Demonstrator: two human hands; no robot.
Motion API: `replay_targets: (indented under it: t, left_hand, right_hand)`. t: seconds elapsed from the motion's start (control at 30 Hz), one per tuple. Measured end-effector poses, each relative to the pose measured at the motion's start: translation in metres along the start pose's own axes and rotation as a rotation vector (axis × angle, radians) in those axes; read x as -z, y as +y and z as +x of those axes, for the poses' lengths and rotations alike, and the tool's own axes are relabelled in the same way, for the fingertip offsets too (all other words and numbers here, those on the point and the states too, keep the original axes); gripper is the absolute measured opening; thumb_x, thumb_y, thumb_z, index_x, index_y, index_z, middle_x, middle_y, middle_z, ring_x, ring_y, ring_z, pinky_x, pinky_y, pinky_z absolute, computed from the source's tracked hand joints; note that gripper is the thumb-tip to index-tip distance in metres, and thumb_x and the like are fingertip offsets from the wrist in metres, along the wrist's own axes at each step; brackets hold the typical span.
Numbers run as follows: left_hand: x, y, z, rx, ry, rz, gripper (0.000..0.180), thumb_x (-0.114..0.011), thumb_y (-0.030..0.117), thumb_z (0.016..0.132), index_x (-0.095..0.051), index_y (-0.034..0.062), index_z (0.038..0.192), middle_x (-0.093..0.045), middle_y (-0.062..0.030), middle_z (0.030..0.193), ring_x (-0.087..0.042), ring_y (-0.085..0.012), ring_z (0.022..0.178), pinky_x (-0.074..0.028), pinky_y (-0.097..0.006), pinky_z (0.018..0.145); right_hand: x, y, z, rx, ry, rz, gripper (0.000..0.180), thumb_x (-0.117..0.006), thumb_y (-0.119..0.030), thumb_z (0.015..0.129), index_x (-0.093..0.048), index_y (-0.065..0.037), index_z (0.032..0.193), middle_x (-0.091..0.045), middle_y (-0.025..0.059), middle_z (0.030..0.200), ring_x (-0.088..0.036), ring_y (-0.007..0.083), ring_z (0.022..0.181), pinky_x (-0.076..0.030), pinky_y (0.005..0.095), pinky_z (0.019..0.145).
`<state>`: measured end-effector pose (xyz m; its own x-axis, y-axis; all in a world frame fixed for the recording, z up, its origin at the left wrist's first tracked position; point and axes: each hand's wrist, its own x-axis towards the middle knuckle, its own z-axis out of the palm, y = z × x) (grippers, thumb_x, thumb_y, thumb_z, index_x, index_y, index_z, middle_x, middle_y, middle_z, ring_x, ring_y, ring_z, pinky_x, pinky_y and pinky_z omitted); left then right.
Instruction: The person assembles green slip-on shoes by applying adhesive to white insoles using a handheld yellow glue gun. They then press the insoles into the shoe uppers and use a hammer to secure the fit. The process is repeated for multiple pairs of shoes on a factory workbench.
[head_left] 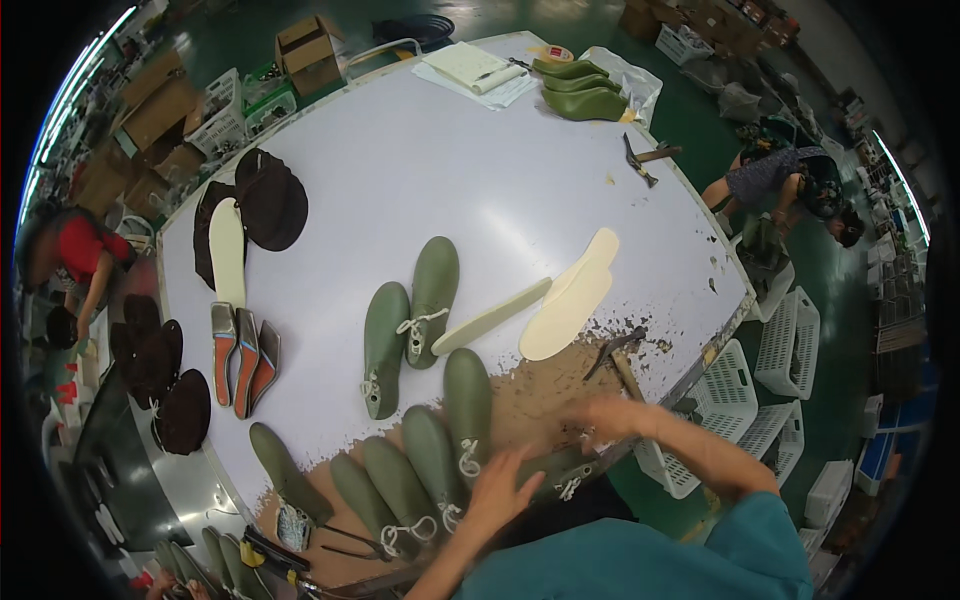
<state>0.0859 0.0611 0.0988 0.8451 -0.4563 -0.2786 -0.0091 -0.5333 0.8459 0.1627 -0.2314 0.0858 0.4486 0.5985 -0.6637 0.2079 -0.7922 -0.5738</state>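
Observation:
My left hand is at the near edge of the table, thumb and fingers apart, beside the end of a green shoe last with white string. Whether it touches that last I cannot tell. Over the last's other side is my right hand, its fingers smeared by motion. To the left of my hands lie several more green lasts with white string loops. Two others rest farther out, next to cream insoles. A hammer lies just beyond my right hand.
Dark brown shoe pieces and metal-and-orange templates lie at the left. Far off are a notepad, green lasts and a second hammer. White baskets stand at the right; people work on both sides.

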Motion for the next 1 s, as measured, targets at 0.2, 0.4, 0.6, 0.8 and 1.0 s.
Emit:
replay_targets:
  t: [0.2, 0.4, 0.6, 0.8, 1.0]
  left_hand:
    - [0.017, 0.025, -0.005, 0.105, 0.244, 0.004, 0.047, -0.074, 0.017, 0.094, -0.059, 0.0028, 0.137, -0.067, -0.0198, 0.127, -0.066, -0.0392, 0.116, -0.053, -0.043, 0.098]
    - [-0.017, 0.039, -0.021, 0.239, 0.306, -0.010, 0.043, -0.075, 0.017, 0.094, -0.063, 0.0026, 0.133, -0.069, -0.0192, 0.124, -0.067, -0.0376, 0.115, -0.053, -0.042, 0.097]
    - [-0.051, 0.042, -0.013, 0.294, 0.319, -0.113, 0.044, -0.076, 0.015, 0.093, -0.063, 0.0034, 0.134, -0.070, -0.0192, 0.124, -0.068, -0.0354, 0.115, -0.054, -0.042, 0.098]
    - [-0.061, 0.072, 0.030, 0.296, 0.434, -0.601, 0.057, -0.075, 0.020, 0.096, -0.053, -0.0002, 0.145, -0.066, -0.0217, 0.136, -0.064, -0.0308, 0.127, -0.052, -0.042, 0.104]
    - [-0.069, 0.099, 0.085, 0.292, 0.746, -1.170, 0.054, -0.075, 0.021, 0.098, -0.054, -0.0040, 0.141, -0.066, -0.0173, 0.132, -0.065, -0.0274, 0.120, -0.051, -0.039, 0.102]
  right_hand:
    - [0.128, 0.109, 0.052, -0.206, 0.667, -0.490, 0.105, -0.090, -0.037, 0.071, -0.037, -0.012, 0.158, -0.050, 0.0136, 0.153, -0.042, 0.0347, 0.147, -0.031, 0.0524, 0.124]
    - [0.159, 0.141, 0.081, -0.247, 0.451, -0.601, 0.109, -0.096, -0.047, 0.056, -0.048, -0.008, 0.146, -0.052, 0.0128, 0.151, -0.044, 0.0336, 0.144, -0.031, 0.0549, 0.122]
    - [0.173, 0.159, 0.055, -0.301, 0.390, -0.410, 0.070, -0.092, -0.042, 0.068, -0.061, -0.007, 0.120, -0.067, 0.0155, 0.123, -0.063, 0.0322, 0.116, -0.049, 0.0491, 0.102]
    - [0.152, 0.125, -0.031, -0.205, 0.594, -0.062, 0.034, -0.081, -0.026, 0.089, -0.061, -0.005, 0.106, -0.073, 0.0193, 0.090, -0.073, 0.0329, 0.090, -0.055, 0.0452, 0.080]
    - [0.058, 0.018, -0.039, 0.150, 0.561, 0.564, 0.034, -0.080, -0.030, 0.093, -0.064, -0.003, 0.108, -0.072, 0.0155, 0.091, -0.068, 0.0204, 0.083, -0.055, 0.0363, 0.076]
